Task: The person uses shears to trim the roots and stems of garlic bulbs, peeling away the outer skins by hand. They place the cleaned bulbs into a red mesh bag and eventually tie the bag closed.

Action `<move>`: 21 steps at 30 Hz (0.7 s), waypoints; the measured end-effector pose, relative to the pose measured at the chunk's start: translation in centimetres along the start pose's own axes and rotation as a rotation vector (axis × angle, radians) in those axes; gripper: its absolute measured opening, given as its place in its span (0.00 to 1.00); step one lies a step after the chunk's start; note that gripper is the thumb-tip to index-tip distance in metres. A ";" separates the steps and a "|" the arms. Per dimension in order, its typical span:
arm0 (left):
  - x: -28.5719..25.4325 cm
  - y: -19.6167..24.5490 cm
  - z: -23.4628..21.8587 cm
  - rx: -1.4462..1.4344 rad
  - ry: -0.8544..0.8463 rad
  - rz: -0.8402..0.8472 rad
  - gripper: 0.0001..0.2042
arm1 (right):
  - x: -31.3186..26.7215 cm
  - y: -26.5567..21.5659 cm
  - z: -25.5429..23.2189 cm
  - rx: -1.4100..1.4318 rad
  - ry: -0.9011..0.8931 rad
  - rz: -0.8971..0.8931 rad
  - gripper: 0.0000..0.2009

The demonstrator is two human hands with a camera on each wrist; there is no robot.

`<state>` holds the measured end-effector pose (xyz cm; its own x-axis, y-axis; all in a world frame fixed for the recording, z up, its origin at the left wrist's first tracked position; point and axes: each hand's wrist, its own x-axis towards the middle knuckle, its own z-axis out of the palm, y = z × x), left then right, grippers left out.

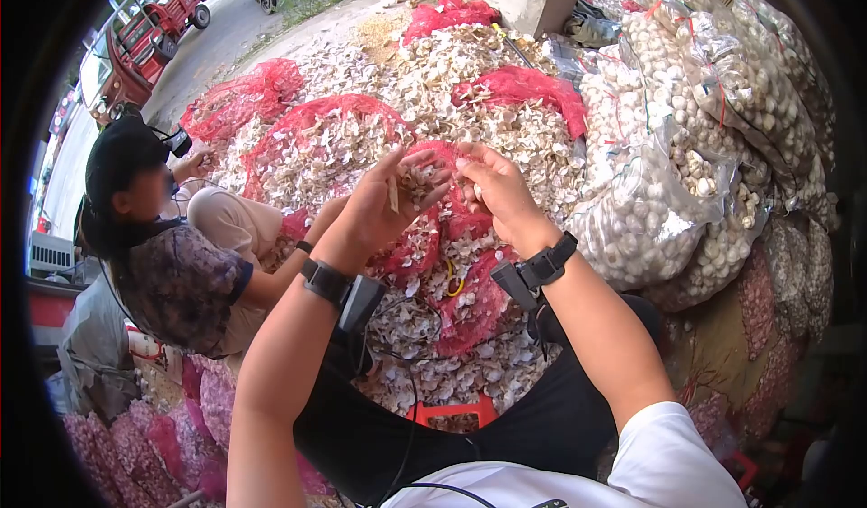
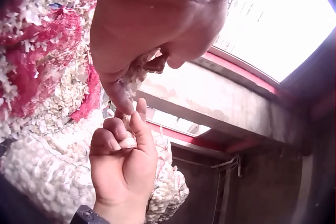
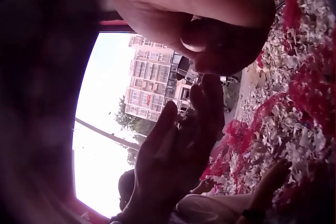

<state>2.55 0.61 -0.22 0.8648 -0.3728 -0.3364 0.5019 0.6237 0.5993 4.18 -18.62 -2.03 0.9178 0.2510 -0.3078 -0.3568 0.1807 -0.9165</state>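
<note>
My left hand (image 1: 390, 194) is cupped with its palm up, the fingers fairly straight and the thumb raised. Pieces of dry garlic skin (image 1: 417, 181) lie in that palm. Just beside it, my right hand (image 1: 508, 196) has its fingers curled in toward the palm. Those fingers pinch a pale garlic clove (image 2: 127, 142), partly hidden by them. In the left wrist view the fingertips of both hands come close together. Below the hands spreads a heap of garlic skins (image 1: 397, 327) with red mesh bags (image 1: 474, 300) over it.
Clear plastic sacks of garlic bulbs (image 1: 632, 228) are stacked on the right. Another person (image 1: 172, 228) sits at the left beside the heap. A red stool (image 1: 456, 410) shows between my legs. Filled pink mesh bags (image 1: 126, 454) lie at lower left; a red three-wheeled truck (image 1: 144, 43) stands beyond.
</note>
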 end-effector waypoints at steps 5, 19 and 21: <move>0.7 -0.1 -1.2 -0.111 -0.016 0.011 0.20 | -0.2 -0.4 0.1 0.158 0.067 0.090 0.13; 0.9 -0.6 -1.1 0.033 0.023 0.056 0.20 | -0.4 -0.6 0.6 0.048 0.096 -0.040 0.11; 1.0 -0.8 -1.3 0.084 0.048 0.063 0.17 | -0.3 -0.5 0.3 0.090 0.078 -0.044 0.11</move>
<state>2.98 0.64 -1.97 0.8953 -0.3002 -0.3291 0.4453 0.5840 0.6787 3.98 -18.46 -1.40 0.9426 0.1665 -0.2896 -0.3264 0.2752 -0.9043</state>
